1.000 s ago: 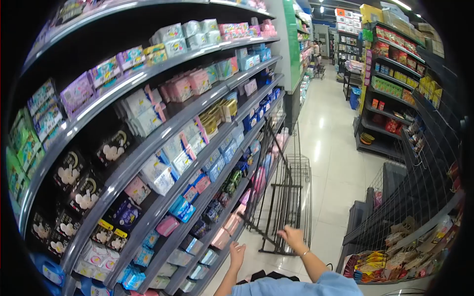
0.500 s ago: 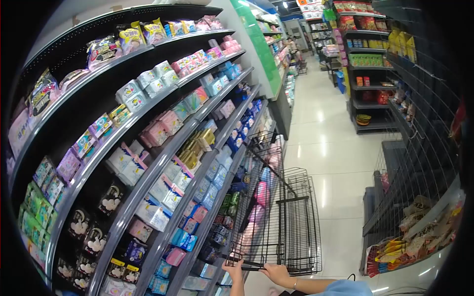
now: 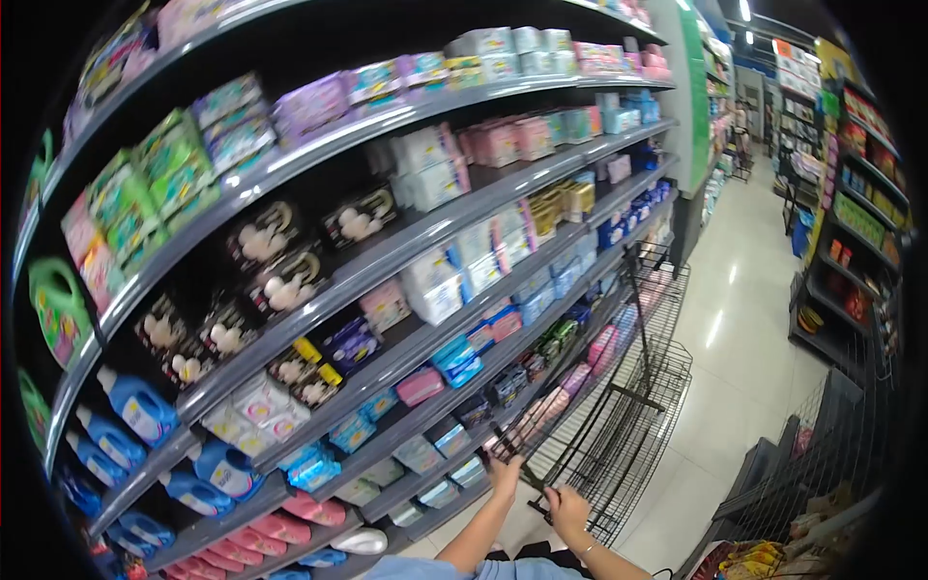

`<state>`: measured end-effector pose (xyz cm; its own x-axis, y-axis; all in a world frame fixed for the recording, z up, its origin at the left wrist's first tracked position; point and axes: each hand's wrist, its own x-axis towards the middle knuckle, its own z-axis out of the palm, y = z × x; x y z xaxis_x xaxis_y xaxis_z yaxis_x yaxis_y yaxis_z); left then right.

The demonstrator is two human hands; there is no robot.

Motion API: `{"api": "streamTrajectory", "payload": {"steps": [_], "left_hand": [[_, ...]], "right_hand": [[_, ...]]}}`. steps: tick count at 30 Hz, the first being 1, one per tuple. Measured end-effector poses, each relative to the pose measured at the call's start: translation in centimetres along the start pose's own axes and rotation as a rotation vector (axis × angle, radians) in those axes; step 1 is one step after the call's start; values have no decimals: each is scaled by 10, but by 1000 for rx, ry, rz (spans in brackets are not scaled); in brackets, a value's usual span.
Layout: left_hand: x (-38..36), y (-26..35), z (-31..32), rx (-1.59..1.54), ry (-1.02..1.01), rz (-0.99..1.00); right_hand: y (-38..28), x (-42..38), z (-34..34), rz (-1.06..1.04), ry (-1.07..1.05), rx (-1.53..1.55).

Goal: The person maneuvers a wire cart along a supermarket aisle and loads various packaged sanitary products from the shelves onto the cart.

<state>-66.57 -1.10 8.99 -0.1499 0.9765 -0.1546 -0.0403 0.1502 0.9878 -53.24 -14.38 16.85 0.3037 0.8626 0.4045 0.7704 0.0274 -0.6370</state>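
A black wire shopping cart (image 3: 638, 401) stands in front of me, alongside the left shelf. My left hand (image 3: 506, 476) is closed around the left part of its handle (image 3: 530, 478). Farther right and nearer to me, my right hand (image 3: 567, 510) grips the cart's rear bar too, with a bracelet on that wrist. Through the wire I see bare floor and part of the lowest shelf; I make out no goods inside the cart.
On the left, a long shelf (image 3: 348, 275) carries packs of pads, blue detergent bottles (image 3: 138, 406) and pink bottles (image 3: 275, 527). A tiled aisle (image 3: 715, 319) runs ahead. At right are a wire rack (image 3: 822, 425) and a snack shelf (image 3: 860, 232).
My view has swung left, so the detergent bottles now show and the aisle sits farther right. The cart appears more slanted. Both hands have stayed on it.
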Motion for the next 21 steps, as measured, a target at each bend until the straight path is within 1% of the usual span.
{"api": "streamTrajectory", "payload": {"steps": [1, 3, 4, 6, 7, 9, 11, 13, 15, 16, 17, 19, 21], "left_hand": [[-1, -2, -4, 15, 59, 93], [-32, 71, -26, -6, -127, -98], [-26, 66, -34, 61, -168, -77], [-14, 45, -39, 195, -261, -35], [-12, 34, -39, 202, -197, -69], [-10, 23, -23, 217, -82, -125], [-18, 37, -29, 161, -123, -161], [-6, 8, -28, 115, -174, -195], [-10, 16, -33, 190, -126, -142], [-18, 38, -42, 226, -163, -130], [-26, 51, -46, 155, -114, -125], [-11, 24, -45, 326, -62, -93], [-15, 24, -59, 212, -104, 13]], "right_hand": [[-9, -2, 4, -13, 25, 38], [-31, -11, 9, 84, -9, -44], [-42, -12, 9, 94, 20, -78], [-39, -16, 16, 71, 31, -112], [-40, -17, 14, 54, 30, -141], [-43, -18, 14, 103, -30, -200], [-51, -21, 15, 119, 5, -141], [-49, -26, 18, 92, 15, -141], [-53, -30, 19, 102, 1, -187], [-49, -33, 23, 120, -10, -191], [-49, -36, 24, 87, -10, -176], [-51, -42, 30, 92, 12, -145], [-70, -45, 21, 38, 61, -145]]}}
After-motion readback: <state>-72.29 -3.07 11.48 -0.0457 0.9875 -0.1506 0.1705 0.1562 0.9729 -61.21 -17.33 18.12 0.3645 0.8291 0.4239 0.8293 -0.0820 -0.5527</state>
